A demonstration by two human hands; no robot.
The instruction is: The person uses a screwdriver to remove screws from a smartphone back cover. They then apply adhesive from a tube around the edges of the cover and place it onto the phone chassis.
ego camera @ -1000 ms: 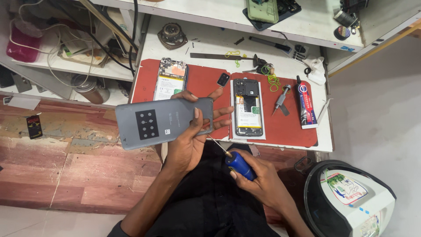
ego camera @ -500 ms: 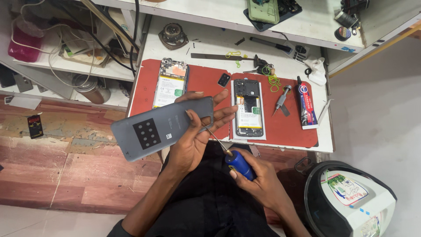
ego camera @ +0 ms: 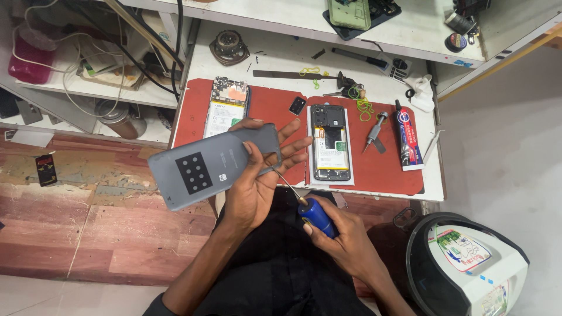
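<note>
A grey phone back cover (ego camera: 213, 165) is gripped flat by the left hand (ego camera: 254, 187), fingers spread. A blue-handled screwdriver (ego camera: 309, 209) is clasped in the right hand (ego camera: 345, 240), its tip touching the cover's edge.

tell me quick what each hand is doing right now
Left hand: holding the grey phone back cover.
Right hand: closed on the blue-handled screwdriver, tip at the cover's edge.

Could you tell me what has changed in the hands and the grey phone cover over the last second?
The left hand has tilted the grey phone cover slightly, its left end dropping lower. The right hand keeps its grip on the blue screwdriver, tip at the cover's edge. The opened phones on the red mat stayed put.
</note>
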